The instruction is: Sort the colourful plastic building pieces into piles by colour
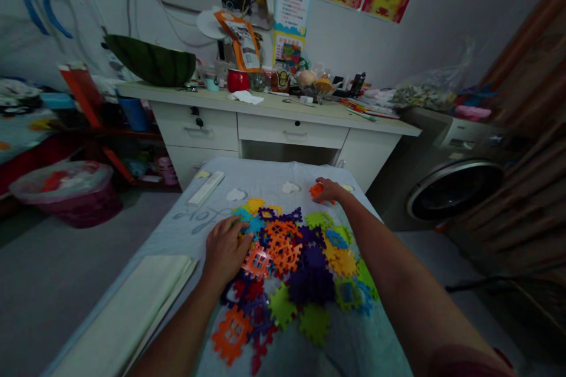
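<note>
Heaped notched pieces [313, 274] are touched by the loosely bent left grip [225, 249] (whether one is pinched cannot be told); rightward of it, overlapping ones could be scattered by a careless sweep. Farther right, an orange piece [316, 189] is clamped in the right grip [330, 190].

My left hand [224, 249] is right up on the plastic pieces [312, 274], and that heap blocks any low slide across the middle. Decent lane on the bare cloth [267, 175] past it, but the desk [289, 128] walls off beyond. Left's tighter: white box [206, 188] farther out, folded sheet [128, 312] nearer me.
</note>
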Demonstrator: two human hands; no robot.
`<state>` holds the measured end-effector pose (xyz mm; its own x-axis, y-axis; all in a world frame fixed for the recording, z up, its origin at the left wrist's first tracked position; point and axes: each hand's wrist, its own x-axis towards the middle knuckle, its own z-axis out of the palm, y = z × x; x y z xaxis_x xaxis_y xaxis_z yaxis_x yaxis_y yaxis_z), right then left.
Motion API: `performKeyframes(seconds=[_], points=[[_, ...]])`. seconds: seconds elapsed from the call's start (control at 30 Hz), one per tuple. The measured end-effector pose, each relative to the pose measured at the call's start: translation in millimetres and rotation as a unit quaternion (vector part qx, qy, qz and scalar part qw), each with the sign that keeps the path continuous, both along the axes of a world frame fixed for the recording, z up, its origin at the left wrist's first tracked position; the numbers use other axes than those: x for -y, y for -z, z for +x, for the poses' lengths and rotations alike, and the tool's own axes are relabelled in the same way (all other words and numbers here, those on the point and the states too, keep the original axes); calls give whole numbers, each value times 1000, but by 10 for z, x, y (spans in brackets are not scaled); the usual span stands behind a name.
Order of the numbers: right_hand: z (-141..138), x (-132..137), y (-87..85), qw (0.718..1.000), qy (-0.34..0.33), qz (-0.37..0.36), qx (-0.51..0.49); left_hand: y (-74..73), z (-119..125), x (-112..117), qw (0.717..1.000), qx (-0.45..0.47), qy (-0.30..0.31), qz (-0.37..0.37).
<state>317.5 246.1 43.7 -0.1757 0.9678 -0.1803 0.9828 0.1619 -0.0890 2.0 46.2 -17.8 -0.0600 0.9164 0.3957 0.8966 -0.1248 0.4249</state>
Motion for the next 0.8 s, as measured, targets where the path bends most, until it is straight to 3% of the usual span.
performKeyframes(seconds=[0.2, 0.43, 0.6, 0.7, 0.8], points=[[1, 121, -17, 999, -2, -31, 22, -3, 6, -2, 1000, -1, 0, -6], [10, 350, 86, 1000, 7, 30, 5, -15, 5, 2, 1000, 3, -7, -19], [185, 542, 23, 981, 53, 71, -174, -24, 12, 3, 1000, 3, -9, -16], [257, 719, -125, 940, 44, 26, -337, -30, 14, 1, 1000, 4, -9, -14], [175, 980, -285, 895, -11, -27, -445, -28, 12, -5, 1000, 1, -5, -12]])
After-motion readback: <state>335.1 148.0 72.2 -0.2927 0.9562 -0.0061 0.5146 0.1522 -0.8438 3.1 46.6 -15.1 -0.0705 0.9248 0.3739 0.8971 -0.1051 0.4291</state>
